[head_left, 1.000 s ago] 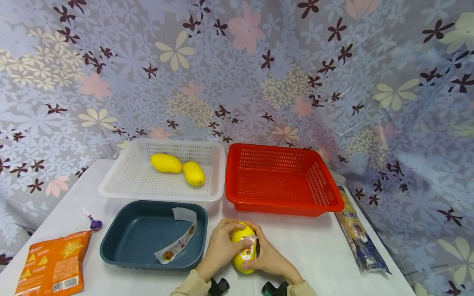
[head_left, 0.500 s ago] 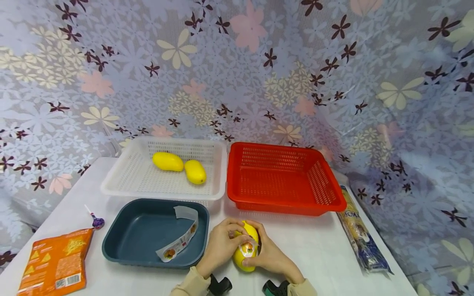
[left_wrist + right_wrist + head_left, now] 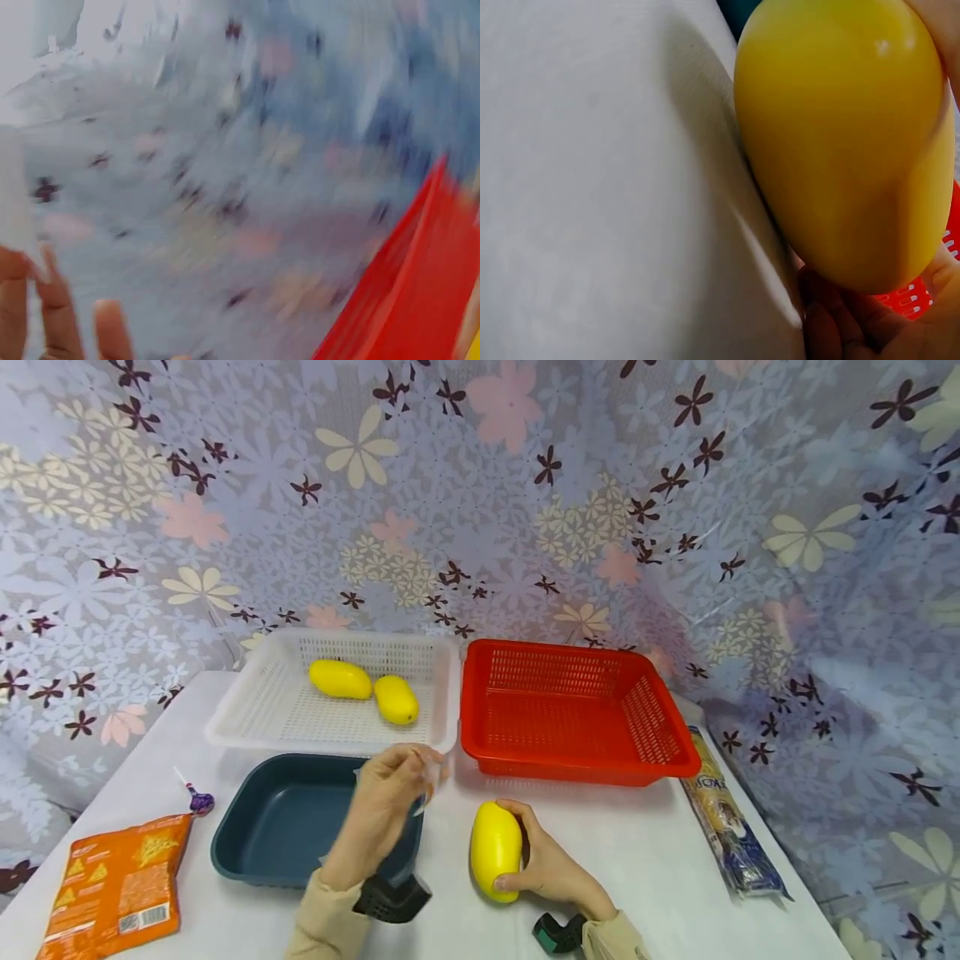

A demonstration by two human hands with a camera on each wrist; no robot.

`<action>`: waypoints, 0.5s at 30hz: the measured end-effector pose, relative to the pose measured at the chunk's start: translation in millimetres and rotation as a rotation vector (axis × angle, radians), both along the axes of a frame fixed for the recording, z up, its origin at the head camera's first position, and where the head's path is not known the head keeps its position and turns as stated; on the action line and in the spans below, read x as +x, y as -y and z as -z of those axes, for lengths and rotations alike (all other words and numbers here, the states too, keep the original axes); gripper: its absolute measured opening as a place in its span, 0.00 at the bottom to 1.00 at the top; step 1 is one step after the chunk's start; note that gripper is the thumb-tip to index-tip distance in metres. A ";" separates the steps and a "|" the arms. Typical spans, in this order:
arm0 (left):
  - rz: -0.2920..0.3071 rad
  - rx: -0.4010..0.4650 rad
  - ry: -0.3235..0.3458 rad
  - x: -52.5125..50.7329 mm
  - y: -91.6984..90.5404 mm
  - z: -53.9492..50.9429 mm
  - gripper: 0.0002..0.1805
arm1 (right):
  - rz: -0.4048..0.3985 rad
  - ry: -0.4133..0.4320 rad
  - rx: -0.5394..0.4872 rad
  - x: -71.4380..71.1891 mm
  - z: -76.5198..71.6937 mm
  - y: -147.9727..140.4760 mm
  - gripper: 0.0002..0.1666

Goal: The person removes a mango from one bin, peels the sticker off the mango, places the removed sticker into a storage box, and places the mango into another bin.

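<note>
A yellow mango lies on the white table in the head view. My right hand grips it from the right, thumb at the near end and fingers at the far end. Its smooth, bare skin fills much of the right wrist view. My left hand is raised over the right side of the dark blue tray, apart from the mango. Its fingertips pinch a small, partly see-through sticker, blurred by motion. Left-hand fingers show at the lower left of the left wrist view. The strip of labels in the tray is mostly hidden behind this hand.
Behind the tray, a white basket holds two mangoes. A red basket stands beside it. An orange snack bag and a lollipop lie left; a long blue-and-gold packet lies right.
My left hand has come off the mango and moved left and up over the tray, taking the sticker that was on the mango. My right hand still grips the mango, now bare.
</note>
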State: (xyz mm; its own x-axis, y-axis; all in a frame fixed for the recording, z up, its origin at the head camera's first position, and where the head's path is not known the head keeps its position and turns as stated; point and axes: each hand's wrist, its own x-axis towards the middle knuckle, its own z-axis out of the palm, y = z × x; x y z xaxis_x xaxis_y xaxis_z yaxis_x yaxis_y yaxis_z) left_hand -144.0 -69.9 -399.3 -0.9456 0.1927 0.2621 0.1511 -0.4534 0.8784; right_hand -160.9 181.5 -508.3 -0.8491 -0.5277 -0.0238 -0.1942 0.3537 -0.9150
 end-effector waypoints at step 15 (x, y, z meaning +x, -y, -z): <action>-0.491 -0.361 0.209 13.7 97.5 -15.6 0.10 | 0.011 0.048 0.047 -1.3 -5.2 -0.7 0.60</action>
State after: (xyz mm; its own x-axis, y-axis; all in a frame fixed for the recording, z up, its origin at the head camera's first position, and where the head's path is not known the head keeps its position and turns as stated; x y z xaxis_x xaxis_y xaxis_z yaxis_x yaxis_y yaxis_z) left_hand -130.3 -167.4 -383.7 -0.9703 -0.2339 0.0624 0.0750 -0.0452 0.9962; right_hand -162.2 182.1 -503.1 -0.8524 -0.5153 -0.0889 -0.1464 0.3985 -0.9054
